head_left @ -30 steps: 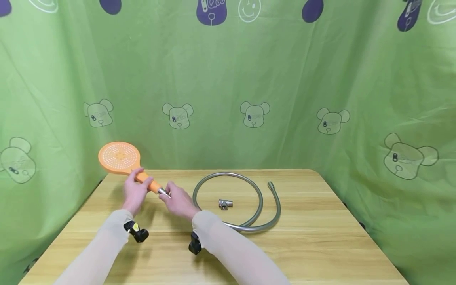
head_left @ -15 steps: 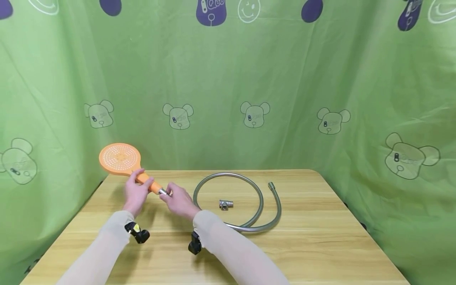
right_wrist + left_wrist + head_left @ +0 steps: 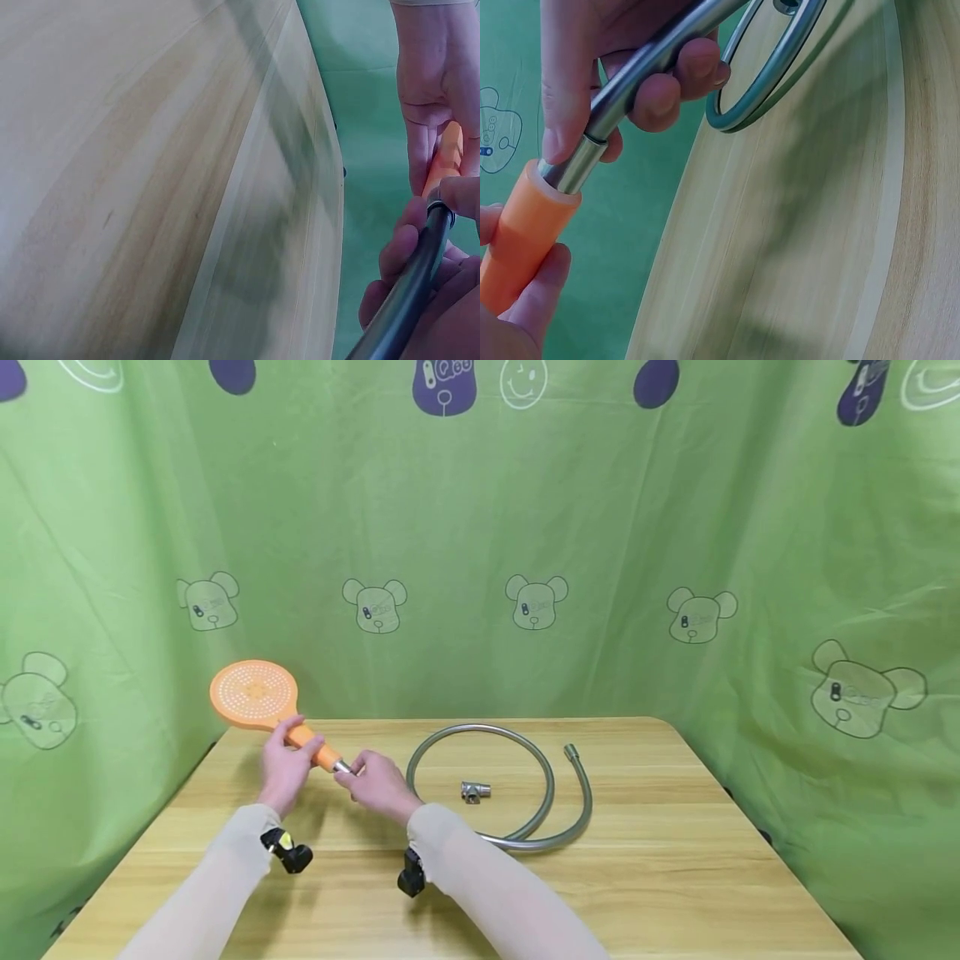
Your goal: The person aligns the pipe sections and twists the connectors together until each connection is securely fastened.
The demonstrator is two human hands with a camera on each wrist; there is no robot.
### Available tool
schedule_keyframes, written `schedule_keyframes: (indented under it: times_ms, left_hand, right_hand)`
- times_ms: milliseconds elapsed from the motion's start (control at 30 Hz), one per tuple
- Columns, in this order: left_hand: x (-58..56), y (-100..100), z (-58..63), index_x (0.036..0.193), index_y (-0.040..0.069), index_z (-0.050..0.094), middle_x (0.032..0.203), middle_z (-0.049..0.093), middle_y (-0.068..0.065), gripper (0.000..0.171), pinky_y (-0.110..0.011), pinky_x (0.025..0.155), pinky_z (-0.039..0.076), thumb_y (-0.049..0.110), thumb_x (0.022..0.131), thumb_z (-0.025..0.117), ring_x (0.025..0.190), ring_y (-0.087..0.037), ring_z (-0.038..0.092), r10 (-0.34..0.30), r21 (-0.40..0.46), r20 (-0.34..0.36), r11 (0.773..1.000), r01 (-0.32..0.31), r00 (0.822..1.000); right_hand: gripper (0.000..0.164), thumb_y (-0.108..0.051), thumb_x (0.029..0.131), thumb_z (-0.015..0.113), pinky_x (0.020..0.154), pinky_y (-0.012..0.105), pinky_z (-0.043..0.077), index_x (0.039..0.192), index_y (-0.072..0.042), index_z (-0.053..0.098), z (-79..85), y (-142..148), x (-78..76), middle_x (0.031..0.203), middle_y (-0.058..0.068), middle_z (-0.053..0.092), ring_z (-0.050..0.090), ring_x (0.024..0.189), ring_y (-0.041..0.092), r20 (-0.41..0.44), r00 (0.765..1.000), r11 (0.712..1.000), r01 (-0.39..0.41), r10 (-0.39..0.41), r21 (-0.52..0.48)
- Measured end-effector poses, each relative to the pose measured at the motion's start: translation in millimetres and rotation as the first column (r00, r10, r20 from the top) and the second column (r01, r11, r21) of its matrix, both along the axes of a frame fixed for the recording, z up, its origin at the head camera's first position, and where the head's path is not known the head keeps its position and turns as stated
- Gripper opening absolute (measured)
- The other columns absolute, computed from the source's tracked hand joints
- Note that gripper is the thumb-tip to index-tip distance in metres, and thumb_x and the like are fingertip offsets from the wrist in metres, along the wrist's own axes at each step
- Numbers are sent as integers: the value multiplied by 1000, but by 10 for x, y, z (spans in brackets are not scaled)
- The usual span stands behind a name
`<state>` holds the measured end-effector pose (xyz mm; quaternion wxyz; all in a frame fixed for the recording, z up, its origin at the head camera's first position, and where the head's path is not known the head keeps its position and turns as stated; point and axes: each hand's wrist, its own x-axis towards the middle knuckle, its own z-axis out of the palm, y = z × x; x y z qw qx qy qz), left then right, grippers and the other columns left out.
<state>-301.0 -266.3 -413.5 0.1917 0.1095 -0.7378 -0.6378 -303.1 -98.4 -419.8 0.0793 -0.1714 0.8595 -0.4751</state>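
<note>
At the left of the head view, an orange shower head (image 3: 253,693) is held above the table, spray face showing and handle slanting down to the right. My left hand (image 3: 283,768) grips its handle between thumb and fingers. With my right hand (image 3: 381,787) I hold the end of a grey metal shower hose (image 3: 550,777) in line with the handle. The left wrist view has the hose's silver end fitting (image 3: 581,165) sitting at the mouth of the orange handle (image 3: 525,232), thumb and fingers around it. In the right wrist view the hose (image 3: 405,300) runs back past my palm.
The hose lies looped on the wooden table (image 3: 675,860), its free end (image 3: 572,750) toward the back right. Inside the loop lies a small silver tee-shaped fitting (image 3: 476,791). A green patterned curtain (image 3: 465,527) surrounds the table at the back and sides.
My right hand's fingers have shifted slightly around the hose fitting. The shower head, the left hand and the things on the table stay practically where they were.
</note>
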Motion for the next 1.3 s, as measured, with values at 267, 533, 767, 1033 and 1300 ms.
schedule_keyframes:
  times_ms: [267,533,767,1033,1300]
  left_hand:
    - [6,-24,-15,151,9,41,138,47,-24,60,-19,72,59,8,96,66,82,-10,62,1,-48,33,999,1,999]
    - [21,-30,-42,151,8,41,140,45,-26,59,-20,71,60,7,97,64,80,-9,62,-17,-37,63,999,19,998]
    - [17,-53,-67,150,7,42,138,51,-26,60,-18,69,57,14,95,66,76,-7,64,11,-168,119,986,10,993]
    - [22,-85,-111,151,4,40,140,49,-29,66,-20,70,58,16,93,69,73,-7,64,25,-204,180,979,13,983]
    - [-10,-98,-195,152,5,36,141,47,-28,71,-21,70,58,14,91,70,79,-11,63,25,-174,193,985,9,981]
  right_hand:
    - [28,-38,93,72,40,26,35,106,-16,62,-40,39,-31,70,0,68,50,49,11,7,1000,1000,-8,8,15]
    - [39,-39,92,70,46,28,44,122,-15,61,-58,147,-31,74,-1,63,53,55,12,-18,1000,999,-5,6,36]
    - [38,-36,93,69,52,29,50,122,-13,61,-32,275,15,74,-1,66,59,55,16,-15,1000,1000,-24,24,-8]
    - [39,-37,95,68,57,28,51,124,-13,61,-55,426,6,81,-1,66,61,62,15,-1,1000,1000,-23,23,4]
    - [41,-37,96,67,56,28,50,127,-11,60,-103,576,-17,87,1,67,59,63,14,1,1000,1000,-22,22,8]
